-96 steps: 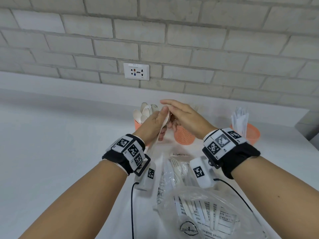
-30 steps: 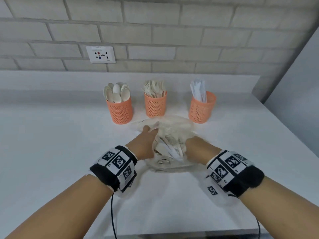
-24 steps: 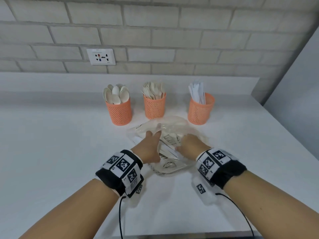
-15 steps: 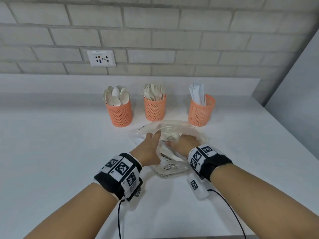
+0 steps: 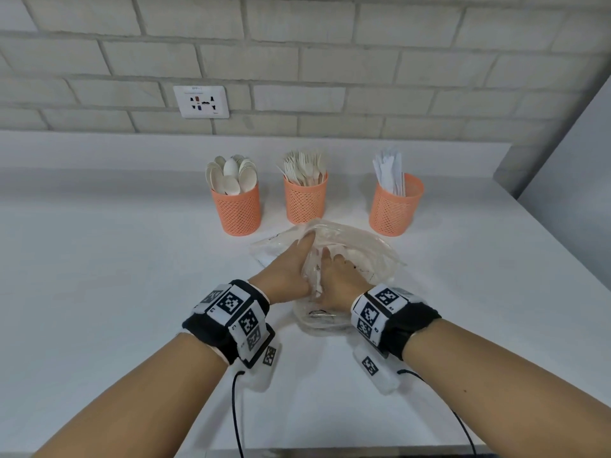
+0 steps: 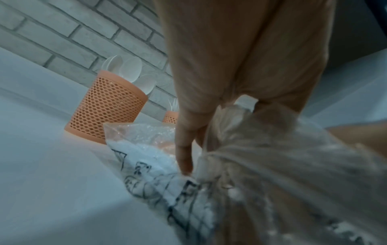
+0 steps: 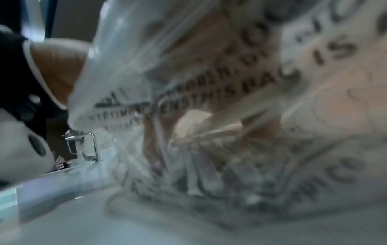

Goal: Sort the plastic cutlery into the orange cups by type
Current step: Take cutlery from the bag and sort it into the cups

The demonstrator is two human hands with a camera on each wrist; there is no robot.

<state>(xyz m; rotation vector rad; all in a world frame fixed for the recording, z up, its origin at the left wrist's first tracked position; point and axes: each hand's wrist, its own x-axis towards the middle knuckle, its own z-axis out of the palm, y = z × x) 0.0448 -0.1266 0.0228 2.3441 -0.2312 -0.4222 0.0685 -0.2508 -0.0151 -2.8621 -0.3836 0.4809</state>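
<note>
Your three orange mesh cups stand in a row in the upper middle of the head view, and all three are already stocked: the left orange mesh cup [image 5: 235, 209] holds white spoons, the middle orange mesh cup [image 5: 305, 200] holds forks, and the right orange mesh cup [image 5: 395, 206] holds knives. What is left sits just below them on the white counter [image 5: 99, 292]: a crumpled clear plastic bag with black print [image 5: 360, 246], with a few pale cutlery handles showing through it in the right wrist view. Your left hand [image 5: 287, 272] lies on the bag's left side with fingers straight, pressing it down. Your right hand [image 5: 337, 279] is buried in the plastic; I cannot tell what it grips, if anything.
</note>
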